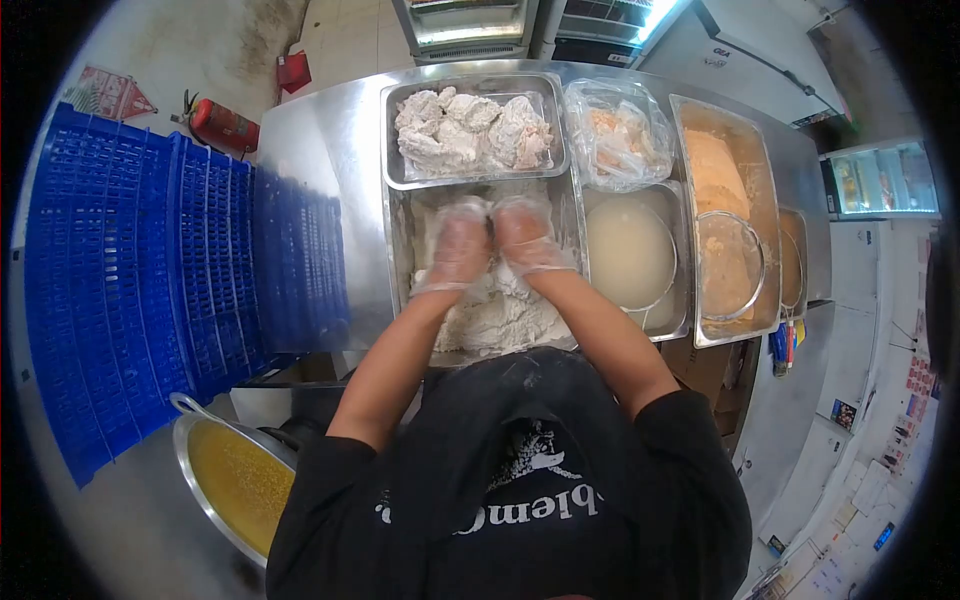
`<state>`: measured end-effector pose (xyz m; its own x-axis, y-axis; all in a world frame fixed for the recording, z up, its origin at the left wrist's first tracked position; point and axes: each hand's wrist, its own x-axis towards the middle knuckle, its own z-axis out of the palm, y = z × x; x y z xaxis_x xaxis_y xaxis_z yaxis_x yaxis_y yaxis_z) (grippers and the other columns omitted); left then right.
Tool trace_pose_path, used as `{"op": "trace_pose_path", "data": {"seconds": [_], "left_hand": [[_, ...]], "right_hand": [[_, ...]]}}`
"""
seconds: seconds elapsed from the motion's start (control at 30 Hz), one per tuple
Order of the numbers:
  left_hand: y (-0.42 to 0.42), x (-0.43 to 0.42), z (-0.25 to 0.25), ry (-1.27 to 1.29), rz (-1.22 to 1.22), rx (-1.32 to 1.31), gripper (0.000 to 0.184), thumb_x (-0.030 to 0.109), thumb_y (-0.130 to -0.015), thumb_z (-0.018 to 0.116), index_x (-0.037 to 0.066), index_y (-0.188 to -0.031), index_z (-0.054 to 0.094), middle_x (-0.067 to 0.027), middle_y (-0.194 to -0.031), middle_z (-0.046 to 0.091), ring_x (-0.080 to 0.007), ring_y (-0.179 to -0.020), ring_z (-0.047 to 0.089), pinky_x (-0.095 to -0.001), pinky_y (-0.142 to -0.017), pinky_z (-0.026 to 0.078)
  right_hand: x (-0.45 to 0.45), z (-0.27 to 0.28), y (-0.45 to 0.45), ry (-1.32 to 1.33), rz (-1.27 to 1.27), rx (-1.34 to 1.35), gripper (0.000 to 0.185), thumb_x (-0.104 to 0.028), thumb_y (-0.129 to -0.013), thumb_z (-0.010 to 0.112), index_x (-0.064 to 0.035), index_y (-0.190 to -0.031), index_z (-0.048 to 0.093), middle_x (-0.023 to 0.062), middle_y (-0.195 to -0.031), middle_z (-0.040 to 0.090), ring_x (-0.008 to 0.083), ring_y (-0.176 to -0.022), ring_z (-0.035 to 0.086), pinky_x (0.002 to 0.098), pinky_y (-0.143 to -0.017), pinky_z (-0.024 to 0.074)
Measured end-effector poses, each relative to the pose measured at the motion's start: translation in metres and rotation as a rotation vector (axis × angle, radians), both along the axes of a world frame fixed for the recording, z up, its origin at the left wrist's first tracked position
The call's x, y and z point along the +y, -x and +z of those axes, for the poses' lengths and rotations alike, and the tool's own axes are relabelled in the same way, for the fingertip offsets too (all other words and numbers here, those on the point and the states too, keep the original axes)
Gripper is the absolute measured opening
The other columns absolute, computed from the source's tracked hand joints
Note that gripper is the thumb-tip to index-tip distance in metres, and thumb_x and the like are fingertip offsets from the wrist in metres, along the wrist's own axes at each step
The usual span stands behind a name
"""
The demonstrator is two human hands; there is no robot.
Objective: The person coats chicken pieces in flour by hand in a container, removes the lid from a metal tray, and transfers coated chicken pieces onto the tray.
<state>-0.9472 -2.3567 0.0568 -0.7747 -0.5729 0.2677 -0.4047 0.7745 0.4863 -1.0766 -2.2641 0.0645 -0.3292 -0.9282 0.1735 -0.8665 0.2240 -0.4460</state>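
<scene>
My left hand [463, 245] and my right hand [524, 238], both in clear plastic gloves, are side by side in a deep metal pan [397, 262] of white flour [500, 322]. Both hands point away from me, near the pan's far end. Their fingers are blurred and partly hidden, so I cannot see whether they grip anything. Just beyond my fingertips, a metal tray [475, 184] holds flour-coated pieces [470, 130] that look like breaded chicken.
Right of the pan are a container of cloudy liquid with a round strainer [628, 252], a plastic bag of food [620, 135] and a long pan of orange powder [715, 170]. Blue crates [120, 250] stand at left, above a pan of yellow oily liquid [235, 480].
</scene>
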Motion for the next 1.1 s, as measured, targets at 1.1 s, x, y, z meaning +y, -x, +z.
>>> {"op": "trace_pose_path", "data": {"seconds": [1.1], "left_hand": [[0.017, 0.001, 0.033, -0.067, 0.031, 0.08, 0.01, 0.006, -0.089, 0.057, 0.001, -0.091, 0.066, -0.0228, -0.087, 0.065, -0.0422, -0.087, 0.065, -0.0501, -0.076, 0.052]], "right_hand": [[-0.013, 0.062, 0.016, -0.112, -0.071, -0.001, 0.021, -0.015, -0.089, 0.058, 0.0016, -0.085, 0.07, 0.026, -0.089, 0.069, 0.0425, -0.091, 0.069, 0.0518, -0.081, 0.0538]]}}
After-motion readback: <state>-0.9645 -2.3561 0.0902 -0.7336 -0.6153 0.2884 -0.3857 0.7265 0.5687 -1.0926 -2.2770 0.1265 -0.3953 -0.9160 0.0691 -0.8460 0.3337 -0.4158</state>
